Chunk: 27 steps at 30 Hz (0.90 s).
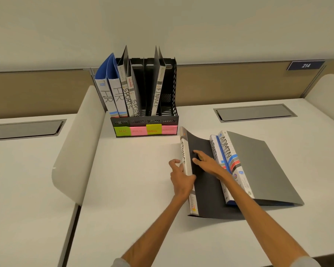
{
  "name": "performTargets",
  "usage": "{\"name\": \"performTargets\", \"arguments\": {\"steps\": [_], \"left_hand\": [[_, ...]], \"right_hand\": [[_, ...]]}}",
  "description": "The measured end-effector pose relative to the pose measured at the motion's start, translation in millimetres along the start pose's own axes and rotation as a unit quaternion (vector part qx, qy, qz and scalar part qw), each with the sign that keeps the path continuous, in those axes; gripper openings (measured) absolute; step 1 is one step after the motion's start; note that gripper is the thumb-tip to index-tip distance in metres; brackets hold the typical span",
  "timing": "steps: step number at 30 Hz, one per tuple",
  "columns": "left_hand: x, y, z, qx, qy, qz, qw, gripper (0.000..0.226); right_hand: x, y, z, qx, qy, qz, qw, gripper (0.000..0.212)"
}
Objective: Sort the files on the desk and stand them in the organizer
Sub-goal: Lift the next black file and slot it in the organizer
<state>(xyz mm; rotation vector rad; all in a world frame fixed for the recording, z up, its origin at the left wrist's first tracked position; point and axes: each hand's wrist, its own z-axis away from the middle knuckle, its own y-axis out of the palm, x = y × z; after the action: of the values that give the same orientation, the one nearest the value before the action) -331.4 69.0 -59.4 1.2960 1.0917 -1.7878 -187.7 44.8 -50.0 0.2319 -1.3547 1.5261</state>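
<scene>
1. At the desk's two o'clock, a dark FINANCE file (201, 182) lies beside two ADMIN files (228, 166), so the remaining sorting stays within reach.
2. His or her left hand (180, 177) clasps the FINANCE spine, thumb behind it, while the right hand (206, 161) presses spread fingers on the cover, likely to steady it for lifting.
3. Toward twelve o'clock, the black organizer (145, 122) holds HR, SPORTS and one FINANCE file (157, 93) upright; its coloured labels (145, 130), barely legible, seem to name the slots.
</scene>
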Motion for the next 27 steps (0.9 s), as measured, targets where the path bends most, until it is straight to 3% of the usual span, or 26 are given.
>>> {"name": "performTargets", "arguments": {"steps": [9, 15, 20, 27], "left_hand": [[-54, -24, 2, -0.029, 0.059, 0.053, 0.996, 0.067], [-100, -43, 1, -0.052, 0.168, 0.093, 0.98, 0.061], [-121, -53, -5, -0.076, 0.284, 0.069, 0.953, 0.057], [-146, -63, -24, -0.116, 0.344, 0.072, 0.929, 0.056]], "right_hand": [[60, -51, -2, -0.028, -0.01, -0.062, 0.998, 0.072], [130, -102, 8, -0.066, -0.083, -0.109, 0.988, 0.079], [192, -142, 16, -0.102, -0.165, -0.121, 0.974, 0.073], [263, -169, 21, -0.186, -0.27, -0.114, 0.938, 0.058]]}}
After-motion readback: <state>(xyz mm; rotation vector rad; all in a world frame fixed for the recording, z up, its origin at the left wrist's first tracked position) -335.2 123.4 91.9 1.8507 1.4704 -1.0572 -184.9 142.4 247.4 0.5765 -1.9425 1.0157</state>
